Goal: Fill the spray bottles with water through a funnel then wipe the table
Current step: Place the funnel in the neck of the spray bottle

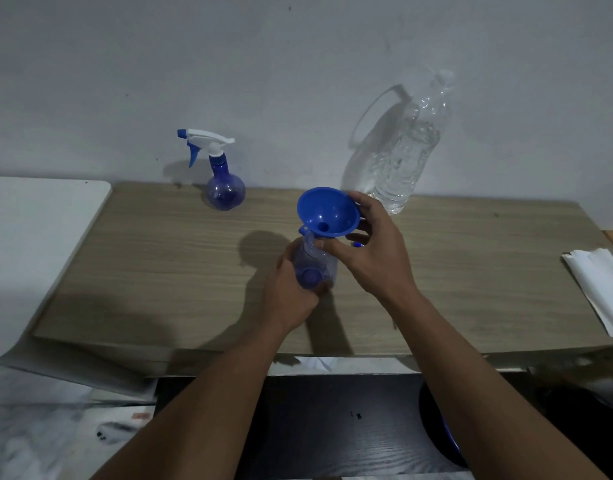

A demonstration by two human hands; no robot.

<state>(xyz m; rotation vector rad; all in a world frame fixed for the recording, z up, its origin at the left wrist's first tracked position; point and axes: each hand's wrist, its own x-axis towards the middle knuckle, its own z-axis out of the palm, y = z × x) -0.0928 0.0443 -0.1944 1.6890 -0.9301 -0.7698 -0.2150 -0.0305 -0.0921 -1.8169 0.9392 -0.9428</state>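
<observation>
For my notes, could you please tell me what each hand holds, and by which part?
The left hand grips the near spray bottle round its body; the right hand holds the blue funnel by its bowl.

Both bare forearms reach in from the lower edge, the left from 7 o'clock and the right from 5 o'clock, meeting near centre. The left hand (291,292) curls round a spray bottle (315,268). At its 1 o'clock, the right hand (377,258) holds a funnel (327,213) between thumb and fingers.
</observation>
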